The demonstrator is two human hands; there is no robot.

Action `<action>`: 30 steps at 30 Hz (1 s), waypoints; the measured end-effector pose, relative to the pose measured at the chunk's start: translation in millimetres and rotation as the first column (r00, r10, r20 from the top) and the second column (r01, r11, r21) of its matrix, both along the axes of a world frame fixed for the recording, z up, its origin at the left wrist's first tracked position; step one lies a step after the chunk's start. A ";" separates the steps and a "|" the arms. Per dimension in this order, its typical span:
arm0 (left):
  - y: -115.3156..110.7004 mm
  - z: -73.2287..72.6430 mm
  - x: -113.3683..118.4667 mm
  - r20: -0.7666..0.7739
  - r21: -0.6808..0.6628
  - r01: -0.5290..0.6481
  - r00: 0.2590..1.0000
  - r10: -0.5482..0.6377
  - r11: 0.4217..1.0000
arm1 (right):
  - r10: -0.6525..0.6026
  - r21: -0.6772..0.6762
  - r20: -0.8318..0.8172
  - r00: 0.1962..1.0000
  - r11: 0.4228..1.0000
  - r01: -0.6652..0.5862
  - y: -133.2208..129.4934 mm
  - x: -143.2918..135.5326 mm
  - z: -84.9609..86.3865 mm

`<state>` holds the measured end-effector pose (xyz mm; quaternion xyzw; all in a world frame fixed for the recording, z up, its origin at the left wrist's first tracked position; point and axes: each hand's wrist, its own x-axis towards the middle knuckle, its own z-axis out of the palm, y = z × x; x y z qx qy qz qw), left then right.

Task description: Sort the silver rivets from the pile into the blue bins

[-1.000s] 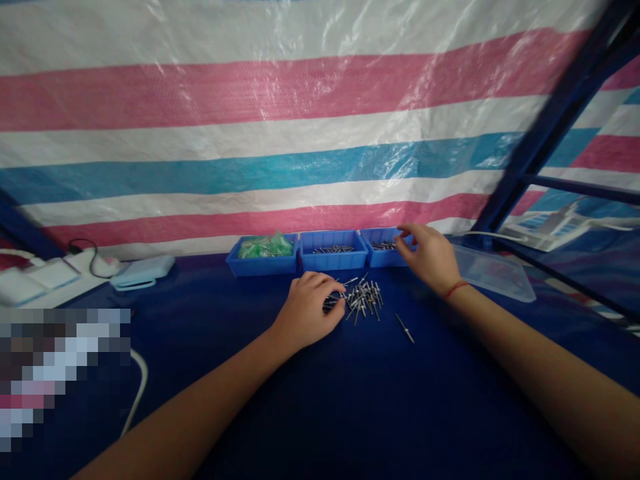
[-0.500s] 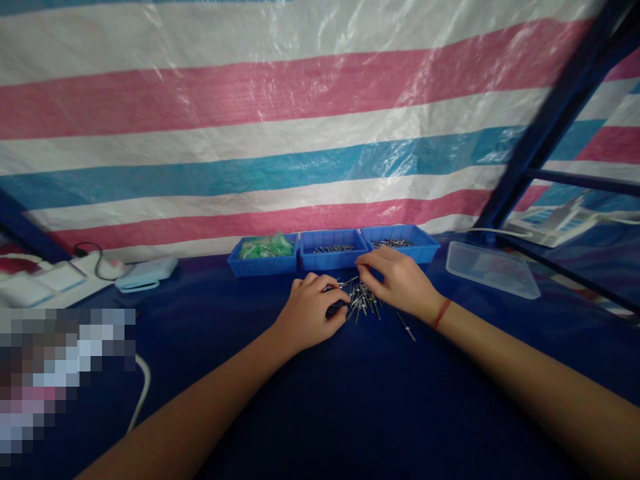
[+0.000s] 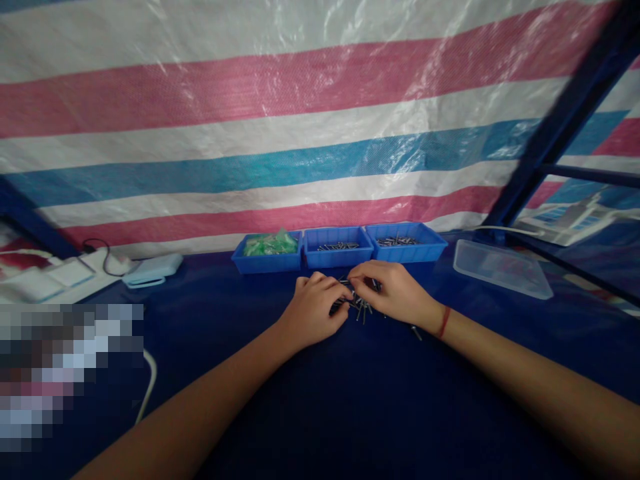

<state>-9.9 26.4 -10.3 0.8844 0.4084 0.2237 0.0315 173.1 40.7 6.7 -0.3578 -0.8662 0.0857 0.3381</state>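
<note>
Bins (image 3: pixel 410 254) at twelve and one o'clock hold rivets (image 3: pixel 397 241); a pile (image 3: pixel 363 311) remains between left hand (image 3: pixel 315 309) and right hand (image 3: pixel 395 291), either grip impossible to tell.

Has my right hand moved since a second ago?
Yes: your right hand has moved left and toward you, away from the rightmost blue bin, to the pile of metal pieces.

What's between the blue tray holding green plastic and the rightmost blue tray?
In the head view, a third blue plastic tray holding thin metal pins lies between them.
</note>
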 end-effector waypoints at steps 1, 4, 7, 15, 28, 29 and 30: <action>0.0 -0.3 0.0 0.003 -0.003 0.003 1.000 -0.003 1.000 | 0.005 -0.003 -0.002 1.000 1.000 -0.005 -0.4 -0.5 0.0; 0.4 -1.4 0.2 0.019 -0.004 0.014 1.000 -0.014 1.000 | 0.008 -0.006 -0.007 1.000 1.000 -0.008 -1.3 -1.3 0.3; 3.0 -2.1 0.1 0.099 -0.002 0.003 0.995 -0.003 1.000 | 0.005 -0.023 -0.033 0.999 1.000 -0.006 -1.6 -1.6 1.2; 11.8 -0.6 -4.2 0.496 -0.007 -0.044 0.867 0.042 0.999 | 0.009 -0.292 -0.279 0.960 0.952 -0.093 -2.2 -7.3 -1.0; 10.1 -2.0 -3.0 0.644 -0.169 0.086 0.764 0.044 0.982 | -0.056 -0.361 -0.549 0.834 0.916 -0.176 -5.4 -15.8 -4.0; 10.5 -2.7 -2.7 0.666 -0.193 0.110 0.745 0.048 0.975 | -0.061 -0.360 -0.556 0.829 0.917 -0.174 -5.9 -16.0 -3.6; 11.0 -3.3 -2.4 0.683 -0.216 0.129 0.728 0.055 0.968 | -0.066 -0.361 -0.561 0.825 0.917 -0.172 -6.3 -16.2 -3.3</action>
